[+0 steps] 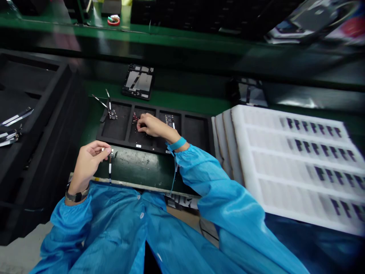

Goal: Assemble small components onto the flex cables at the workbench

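Near the bench's front edge, my left hand (92, 158) pinches a small part with a thin flex cable (110, 169) dangling from it, black with a white section. My right hand (148, 125) is over the second compartment of a black foam tray (114, 141), fingertips pinched together beside small reddish parts (135, 117). Whatever those fingertips hold, if anything, is too small to make out. A small circuit board with cables (112, 113) lies in the tray's left compartment. Another dark board (169, 120) lies in the third compartment, partly behind my right wrist.
Stacked black foam trays (57, 110) with cables (14, 118) rise at the left. White foam trays (248, 152) holding rows of black parts stand at the right. Behind the tray lie an open device housing (138, 82) and a second, blurred one (251, 92). Red tape (113, 22) sits on the shelf.
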`<control>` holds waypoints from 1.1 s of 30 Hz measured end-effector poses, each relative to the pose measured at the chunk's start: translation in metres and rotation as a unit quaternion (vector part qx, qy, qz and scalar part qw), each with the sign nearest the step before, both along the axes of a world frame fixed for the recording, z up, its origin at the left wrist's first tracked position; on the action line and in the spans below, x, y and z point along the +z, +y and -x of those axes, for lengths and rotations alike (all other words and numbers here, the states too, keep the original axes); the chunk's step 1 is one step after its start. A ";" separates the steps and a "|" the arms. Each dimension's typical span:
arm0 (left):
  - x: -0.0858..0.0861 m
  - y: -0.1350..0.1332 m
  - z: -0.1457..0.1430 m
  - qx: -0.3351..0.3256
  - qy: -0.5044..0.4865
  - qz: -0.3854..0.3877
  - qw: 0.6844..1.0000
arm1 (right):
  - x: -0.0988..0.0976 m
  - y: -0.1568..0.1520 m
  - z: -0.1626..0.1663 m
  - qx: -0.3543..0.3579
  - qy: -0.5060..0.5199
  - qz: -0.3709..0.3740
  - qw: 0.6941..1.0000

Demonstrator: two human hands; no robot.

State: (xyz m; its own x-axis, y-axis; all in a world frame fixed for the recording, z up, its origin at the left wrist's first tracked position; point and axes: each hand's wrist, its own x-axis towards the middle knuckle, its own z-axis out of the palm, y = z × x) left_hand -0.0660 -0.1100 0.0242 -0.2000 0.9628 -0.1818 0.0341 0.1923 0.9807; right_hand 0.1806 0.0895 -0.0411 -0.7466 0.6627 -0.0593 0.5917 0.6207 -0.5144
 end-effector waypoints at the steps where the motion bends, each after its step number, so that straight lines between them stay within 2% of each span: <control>1: 0.000 0.000 0.000 0.003 -0.004 -0.003 1.000 | 0.001 -0.001 0.001 -0.007 0.008 -0.011 1.000; 5: 0.002 0.000 0.004 0.031 -0.037 -0.018 0.999 | 0.013 -0.011 0.000 -0.081 0.131 -0.077 0.985; 7: 0.007 0.002 0.006 0.035 -0.063 -0.025 0.997 | 0.019 -0.019 0.000 -0.123 0.200 -0.068 0.970; 11: 0.020 0.008 0.008 0.033 -0.104 -0.053 0.993 | 0.018 -0.031 0.004 -0.158 0.275 0.035 0.948; 14: 0.024 0.012 0.009 0.073 -0.123 -0.080 0.987 | 0.012 -0.035 0.005 -0.161 0.311 0.104 0.931; 17: 0.019 0.013 0.012 0.126 -0.144 -0.104 0.976 | 0.012 -0.039 0.001 -0.160 0.332 0.153 0.917; 21: 0.009 0.018 0.010 0.180 -0.166 -0.113 0.963 | 0.022 -0.051 -0.006 -0.154 0.354 0.191 0.902; 24: 0.004 0.027 -0.002 0.188 -0.186 -0.111 0.958 | 0.030 -0.065 -0.006 -0.151 0.362 0.218 0.894; 27: 0.001 0.042 -0.023 0.167 -0.193 -0.118 0.960 | 0.037 -0.079 -0.001 -0.154 0.380 0.223 0.884; 33: -0.014 0.062 -0.065 0.121 -0.201 -0.079 0.969 | 0.052 -0.102 0.005 -0.138 0.367 0.226 0.892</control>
